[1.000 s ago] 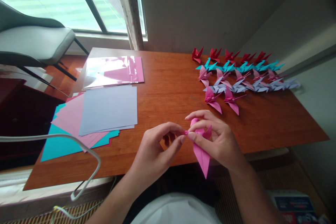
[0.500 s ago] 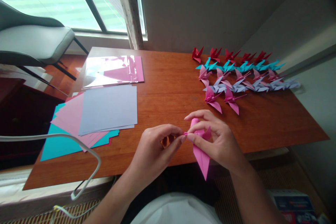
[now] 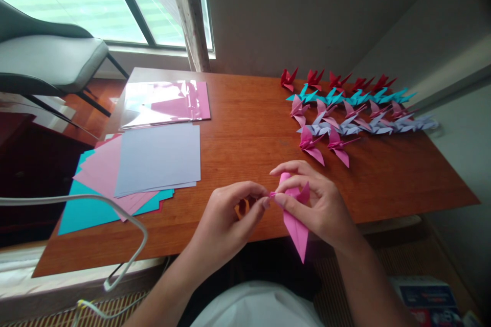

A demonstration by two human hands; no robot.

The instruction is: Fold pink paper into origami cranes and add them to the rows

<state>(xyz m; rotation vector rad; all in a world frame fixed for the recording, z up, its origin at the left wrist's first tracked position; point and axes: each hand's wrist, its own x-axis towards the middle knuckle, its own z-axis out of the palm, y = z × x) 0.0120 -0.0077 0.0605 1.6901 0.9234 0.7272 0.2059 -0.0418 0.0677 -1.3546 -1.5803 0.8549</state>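
Right hand (image 3: 324, 207): you grip the pink origami crane (image 3: 297, 235), likely steadying it.
Left hand (image 3: 230, 214): you pinch its tip (image 3: 272, 194), apparently for control.
Crane rows (image 3: 358, 97): upper right, seemingly colour-sorted.

Plain whitish top (image 3: 257, 309), rounded and faintly creased in front, with bare forearms (image 3: 174, 281) and slim-fingered hands (image 3: 229, 215)

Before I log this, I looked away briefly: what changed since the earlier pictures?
The near tip of the pink paper swung slightly right. Nothing was taken up or let go: left hand and right hand still grip it. Cranes, sheets and packet stayed put.
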